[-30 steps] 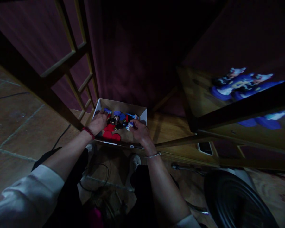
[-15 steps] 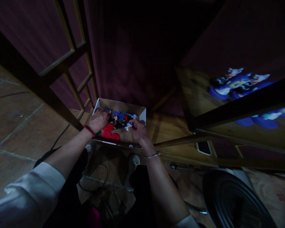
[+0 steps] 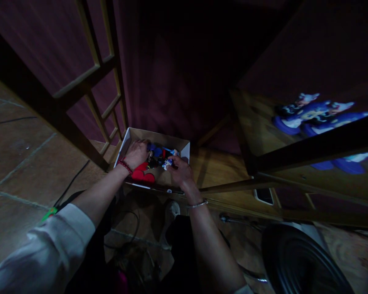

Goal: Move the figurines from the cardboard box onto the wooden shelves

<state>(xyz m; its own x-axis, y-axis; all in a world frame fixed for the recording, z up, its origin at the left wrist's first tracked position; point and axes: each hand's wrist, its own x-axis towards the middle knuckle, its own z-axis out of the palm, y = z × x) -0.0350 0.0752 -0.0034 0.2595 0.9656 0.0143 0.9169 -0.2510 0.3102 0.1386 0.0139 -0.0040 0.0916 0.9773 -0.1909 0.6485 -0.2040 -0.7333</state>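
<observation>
A shallow cardboard box (image 3: 158, 133) with white outer sides holds several small figurines and red round bases (image 3: 143, 176). My right hand (image 3: 182, 172) is over the box's right part, thumb and fingers closed on a small figurine (image 3: 167, 164) with blue hair and white clothing. Inside the left half lies my left hand (image 3: 136, 153), reaching down among the figurines; its fingertips are hidden. Between the hands are a dark-clothed figurine (image 3: 152, 160) and a blue round base (image 3: 153, 150). A figurine with light blue parts (image 3: 173, 152) lies beyond my right fingers.
The box rests on a wooden shelf (image 3: 219, 163). A lattice wooden door (image 3: 76, 87) stands at the left. Several blue-based figurines (image 3: 309, 112) occupy the right shelf. A phone-like object (image 3: 264, 196) lies near the edge; a black round seat (image 3: 303, 257) stands below right.
My left hand has moved right and farther into the box, over the figurines. The right hand keeps the blue-haired figurine at nearly the same spot. The view has shifted slightly.
</observation>
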